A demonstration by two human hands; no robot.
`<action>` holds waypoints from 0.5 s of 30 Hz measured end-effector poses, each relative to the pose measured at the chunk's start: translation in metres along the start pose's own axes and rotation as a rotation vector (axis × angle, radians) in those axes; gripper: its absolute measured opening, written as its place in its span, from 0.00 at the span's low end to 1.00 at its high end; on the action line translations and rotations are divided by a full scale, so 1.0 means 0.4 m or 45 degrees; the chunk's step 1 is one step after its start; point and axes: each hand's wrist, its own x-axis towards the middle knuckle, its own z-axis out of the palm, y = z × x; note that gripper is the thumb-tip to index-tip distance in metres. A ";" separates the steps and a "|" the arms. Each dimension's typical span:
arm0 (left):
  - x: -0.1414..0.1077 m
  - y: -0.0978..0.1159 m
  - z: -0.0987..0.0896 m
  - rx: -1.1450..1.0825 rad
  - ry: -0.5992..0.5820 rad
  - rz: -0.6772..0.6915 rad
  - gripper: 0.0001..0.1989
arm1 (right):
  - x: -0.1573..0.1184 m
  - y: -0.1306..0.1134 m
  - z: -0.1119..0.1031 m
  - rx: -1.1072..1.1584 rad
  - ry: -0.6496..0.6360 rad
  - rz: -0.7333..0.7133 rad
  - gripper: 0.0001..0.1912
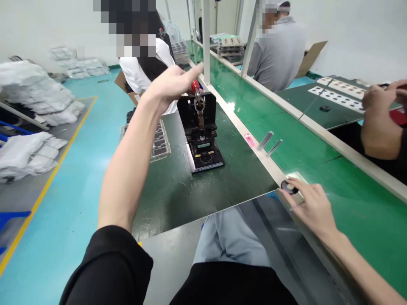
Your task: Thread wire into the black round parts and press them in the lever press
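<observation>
My left hand (pixel 173 84) is up at the red handle (pixel 195 86) of a black toggle-clamp press (pixel 201 131), its fingers over the handle and its thumb stretched out to the right. The press stands on the dark green tabletop (pixel 178 203), and yellow marks and a round outline show on its base. Out at the table's right corner, my right hand (pixel 313 207) pinches a small round black disc (pixel 289 187) with a pale centre. A thin, greyish sliver shows below those fingers; I cannot make out what it is.
Behind my left forearm lies a clear tray (pixel 160 142) of dark parts. A green conveyor belt (pixel 270 114) runs along the right, with a pink object (pixel 249 140) and metal strips (pixel 265 140) on its pale rail. Co-workers sit ahead and across the belt.
</observation>
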 end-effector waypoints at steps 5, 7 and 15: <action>0.000 0.019 0.020 0.049 -0.016 0.054 0.20 | 0.016 -0.124 -0.029 0.079 -0.007 -0.224 0.28; 0.008 0.024 0.027 0.074 -0.061 0.145 0.20 | 0.044 -0.148 -0.010 0.189 -0.049 -0.262 0.27; -0.030 -0.006 0.047 0.141 -0.248 0.682 0.16 | 0.143 -0.252 0.164 0.529 -0.230 -0.423 0.17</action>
